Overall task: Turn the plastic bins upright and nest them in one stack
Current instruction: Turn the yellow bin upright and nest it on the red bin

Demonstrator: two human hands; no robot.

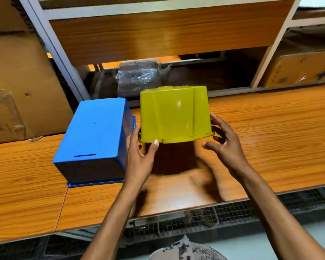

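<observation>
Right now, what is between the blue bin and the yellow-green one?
In the head view, the person's left hand sits in that gap, gripping the lower rim of the yellow-green bin, beside the blue bin.

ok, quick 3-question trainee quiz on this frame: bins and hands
1. True or false: the blue bin rests base up on the shelf.
2. What does the left hand hold? A) blue bin B) yellow bin C) cardboard box
3. Fill in: the yellow bin is off the shelf, its open rim facing ____.

Key: 1 true; 2 B, thumb pinching the rim; 3 down.
</observation>
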